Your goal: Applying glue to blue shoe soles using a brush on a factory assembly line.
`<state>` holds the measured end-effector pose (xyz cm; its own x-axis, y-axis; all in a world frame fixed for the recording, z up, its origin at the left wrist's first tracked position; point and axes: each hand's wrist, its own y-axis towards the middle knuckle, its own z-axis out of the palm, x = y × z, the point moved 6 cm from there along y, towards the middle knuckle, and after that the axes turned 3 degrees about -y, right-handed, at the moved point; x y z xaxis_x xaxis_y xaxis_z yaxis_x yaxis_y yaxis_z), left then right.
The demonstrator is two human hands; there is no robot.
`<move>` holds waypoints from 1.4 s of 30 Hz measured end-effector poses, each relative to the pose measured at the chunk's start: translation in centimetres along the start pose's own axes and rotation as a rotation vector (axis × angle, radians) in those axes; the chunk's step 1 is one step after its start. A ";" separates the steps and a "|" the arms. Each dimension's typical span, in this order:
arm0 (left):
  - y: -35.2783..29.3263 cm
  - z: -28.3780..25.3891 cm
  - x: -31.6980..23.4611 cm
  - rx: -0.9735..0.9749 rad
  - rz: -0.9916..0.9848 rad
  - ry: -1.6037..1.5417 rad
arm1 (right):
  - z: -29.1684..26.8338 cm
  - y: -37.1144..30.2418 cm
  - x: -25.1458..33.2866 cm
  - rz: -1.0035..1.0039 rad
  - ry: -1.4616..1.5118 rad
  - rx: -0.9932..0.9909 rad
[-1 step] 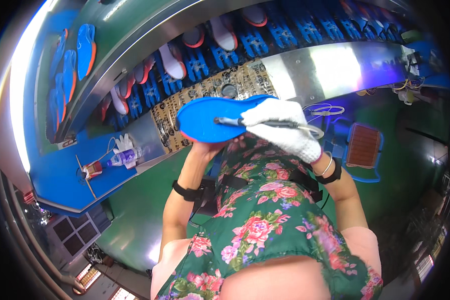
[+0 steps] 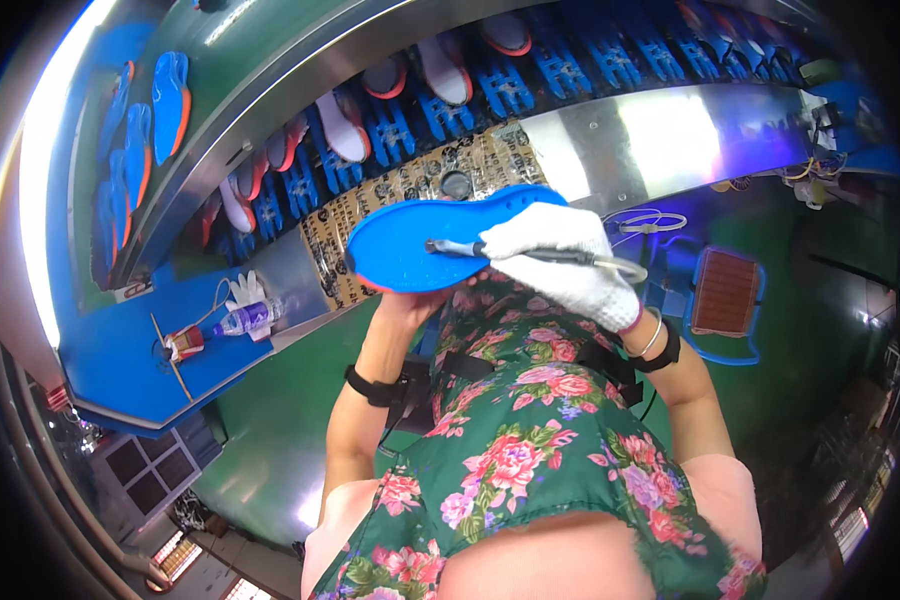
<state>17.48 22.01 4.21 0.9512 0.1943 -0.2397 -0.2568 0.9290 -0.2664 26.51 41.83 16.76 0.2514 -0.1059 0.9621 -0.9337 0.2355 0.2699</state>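
A blue shoe sole (image 2: 395, 238) with an orange-red edge lies face up across my bare left hand (image 2: 417, 303), in front of my body. The left fingers go under the sole and are mostly hidden there. My right hand (image 2: 560, 255), in a white knitted glove, is closed around a slim brush (image 2: 457, 247) with a dark handle. Its dark tip rests on or just over the middle of the sole; I cannot tell which. A pale tube (image 2: 625, 268) curves out behind the brush.
Beyond the sole runs a metal ledge (image 2: 570, 160) partly covered with brown printed tape. Behind it, blue holders (image 2: 510, 90) carry several shoes. More blue soles (image 2: 172, 105) sit at upper left. A bottle (image 2: 245, 318) and glove are on the blue table; a stool (image 2: 727, 290) stands right.
The sole has shifted slightly, its near end a little left and lower. The brush tip has moved slightly left and down with the right hand. Both hands keep their hold.
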 end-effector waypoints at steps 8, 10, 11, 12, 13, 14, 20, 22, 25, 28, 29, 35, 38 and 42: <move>1.3 6.9 0.2 0.107 0.164 -0.233 | -1.2 -0.1 1.9 -0.029 -0.008 -0.174; 2.0 5.9 -0.2 0.226 0.165 -0.148 | -1.6 0.3 2.5 -0.058 -0.088 -0.174; 2.1 5.2 -0.2 0.241 0.162 -0.321 | -1.7 0.6 2.9 -0.094 -0.117 -0.175; 2.4 4.8 0.0 0.256 0.152 -0.495 | -1.9 0.8 3.3 -0.095 -0.116 -0.179; 2.9 7.0 0.6 0.331 0.098 -0.482 | -1.9 1.1 4.1 -0.143 -0.186 -0.183; 3.3 8.3 1.1 0.329 0.101 -0.474 | -1.9 1.3 4.8 -0.191 -0.257 -0.187; 3.5 8.8 1.6 0.335 0.166 -0.438 | -1.9 3.1 7.5 -0.409 -0.395 -0.196; 3.3 6.9 1.6 0.162 0.200 -0.460 | -1.8 3.7 8.2 -0.495 -0.454 -0.200; 3.4 6.3 2.6 -0.068 0.236 0.001 | -1.9 4.8 8.3 -0.563 -0.519 -0.192; 2.7 5.9 2.6 -0.277 0.283 0.141 | -0.6 4.6 9.2 -0.608 -0.626 -0.212; 2.7 6.1 2.6 -0.273 0.268 0.137 | 0.0 4.2 9.2 -0.548 -0.592 -0.214; 3.2 6.2 2.1 -0.142 0.337 0.126 | 0.2 4.7 8.1 -0.509 -0.522 -0.226; 3.1 6.4 1.7 -0.365 0.382 0.215 | 0.0 4.1 7.6 -0.488 -0.498 -0.237; 3.5 7.3 1.8 -0.181 0.362 0.136 | 0.2 3.0 7.9 -0.497 -0.539 -0.196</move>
<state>19.50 27.92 9.68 0.7661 0.4434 -0.4653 -0.6074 0.7360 -0.2989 25.67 41.50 25.11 0.4243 -0.6900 0.5864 -0.6676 0.1992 0.7174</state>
